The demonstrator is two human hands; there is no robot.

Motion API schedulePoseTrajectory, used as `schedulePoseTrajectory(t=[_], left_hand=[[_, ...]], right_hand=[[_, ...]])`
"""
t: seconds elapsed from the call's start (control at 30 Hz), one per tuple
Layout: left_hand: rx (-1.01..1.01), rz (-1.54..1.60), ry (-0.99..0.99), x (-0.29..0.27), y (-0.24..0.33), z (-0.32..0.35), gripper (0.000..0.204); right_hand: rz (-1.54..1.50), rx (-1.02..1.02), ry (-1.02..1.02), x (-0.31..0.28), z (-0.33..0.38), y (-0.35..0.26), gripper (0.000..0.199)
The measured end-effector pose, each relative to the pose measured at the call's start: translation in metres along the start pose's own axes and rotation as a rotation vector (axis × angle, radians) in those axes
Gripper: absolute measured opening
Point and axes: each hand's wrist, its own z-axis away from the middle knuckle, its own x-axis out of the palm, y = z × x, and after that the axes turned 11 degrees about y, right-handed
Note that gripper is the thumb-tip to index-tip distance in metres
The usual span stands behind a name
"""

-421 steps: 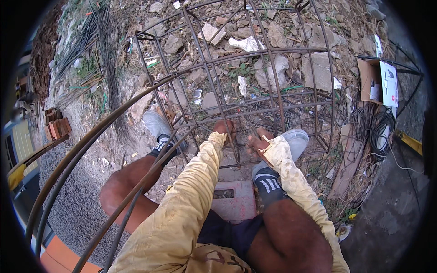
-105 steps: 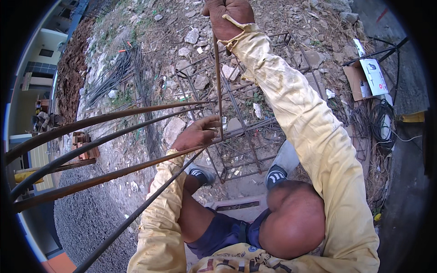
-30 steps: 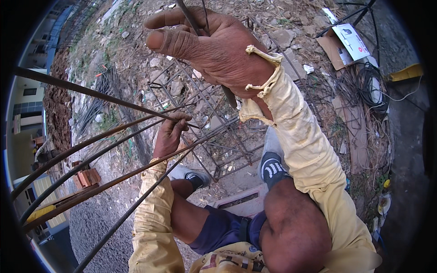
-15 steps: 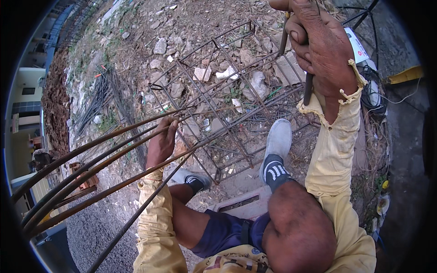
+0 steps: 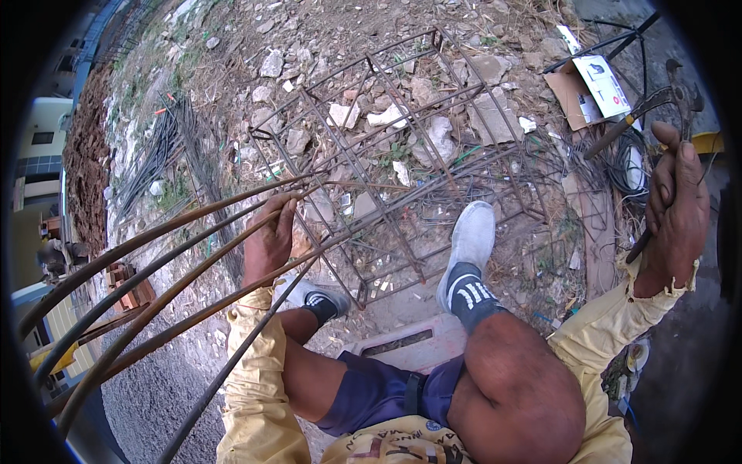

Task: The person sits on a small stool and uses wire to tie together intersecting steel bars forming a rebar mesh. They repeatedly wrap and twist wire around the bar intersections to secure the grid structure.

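My left hand (image 5: 267, 243) is closed around one of several long rusty steel rods (image 5: 174, 301), fingertips pinched near the corner of a rebar cage (image 5: 362, 296). The rods fan out to the lower left, some passing over or beside my left forearm. The cage, an open frame of bars and square ties, lies in front of my feet. Off to the far right, my right hand (image 5: 682, 205) grips a pair of pincers (image 5: 658, 100). One handle sits in my palm, the other swings out to the left, so the handles stand apart.
Broken stones (image 5: 440, 139) lie under and around the cage. A torn cardboard box (image 5: 573, 97) and a coil of black wire (image 5: 622, 166) are at the right. Thin dark rods (image 5: 158, 158) are heaped at the left, above a gravel pile (image 5: 158, 371). A pale plastic seat (image 5: 410, 340) is beneath me.
My right hand has swung from above the cage's right end outward to the right and down, bringing the pincers fully into view. My left hand has barely moved; the rods have shifted slightly.
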Motion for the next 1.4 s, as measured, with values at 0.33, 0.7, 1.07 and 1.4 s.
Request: schedulePoseTrajectory(t=[0.33, 0.7, 1.07, 1.4], left_hand=[[-0.076, -0.033, -0.033, -0.001, 0.002, 0.003, 0.021], [-0.025, -0.034, -0.030, 0.006, -0.004, 0.012, 0.021], [0.010, -0.070, -0.082, 0.011, -0.002, 0.009, 0.018], [0.021, -0.063, -0.065, 0.010, 0.002, 0.015, 0.018]], right_hand=[[0.023, 0.302, -0.258, 0.008, 0.012, 0.072, 0.033], [-0.001, 0.295, -0.319, 0.011, 0.019, 0.090, 0.032], [-0.074, 0.282, -0.280, 0.012, 0.023, 0.084, 0.033], [0.085, 0.061, -0.010, -0.001, 0.014, 0.112, 0.035]])
